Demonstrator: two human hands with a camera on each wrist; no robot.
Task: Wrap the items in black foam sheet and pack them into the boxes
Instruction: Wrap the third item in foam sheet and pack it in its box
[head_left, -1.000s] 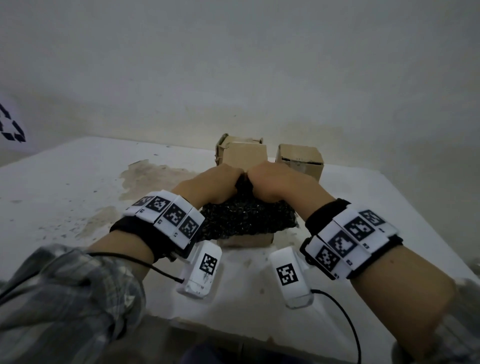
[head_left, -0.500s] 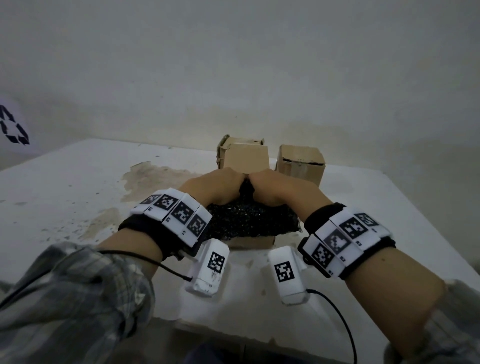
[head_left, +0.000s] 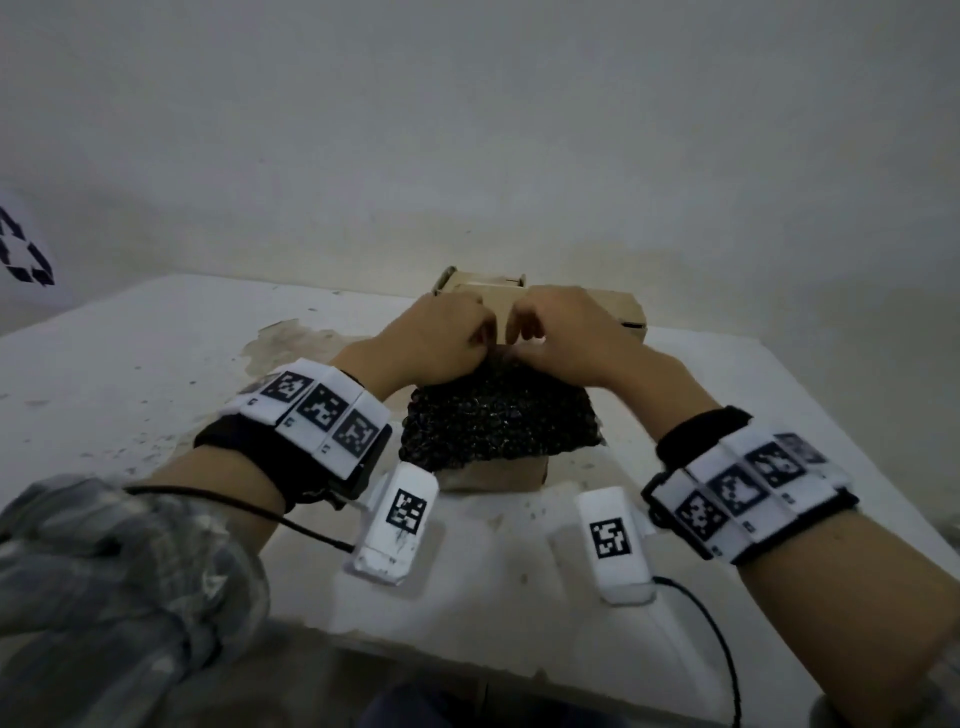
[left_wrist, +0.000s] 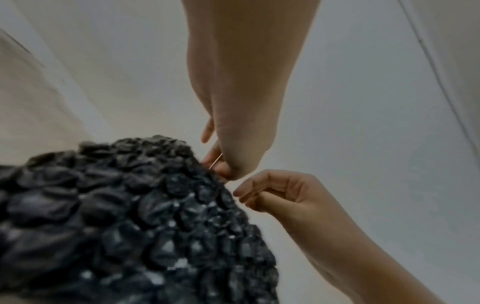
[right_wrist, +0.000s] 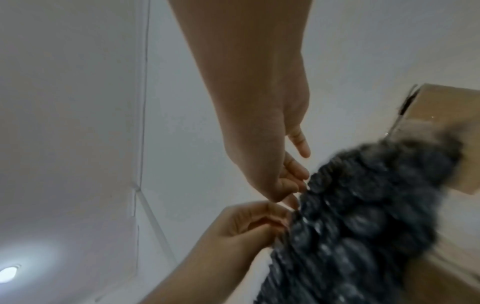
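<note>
A black bubbled foam sheet (head_left: 498, 421) is bunched into a mound over a small cardboard box (head_left: 498, 475) on the white table (head_left: 130, 374). The box's inside and any wrapped item are hidden. My left hand (head_left: 441, 338) and right hand (head_left: 561, 332) meet at the mound's peak, fingers curled. In the left wrist view the left hand (left_wrist: 221, 166) pinches the top of the foam (left_wrist: 130, 216), and the right hand (left_wrist: 249, 197) curls beside it. In the right wrist view the right hand (right_wrist: 296, 181) and left hand (right_wrist: 280, 224) both pinch the foam's edge (right_wrist: 363, 205).
Two more cardboard boxes stand just behind my hands, one with raised flaps (head_left: 483, 283) and one to its right (head_left: 631, 317), which also shows in the right wrist view (right_wrist: 446, 107). The table's front edge (head_left: 467, 654) is close to my body. A wall rises behind.
Both hands have risen from pressing low into the foam to its top. The foam now stands in a taller peak between them.
</note>
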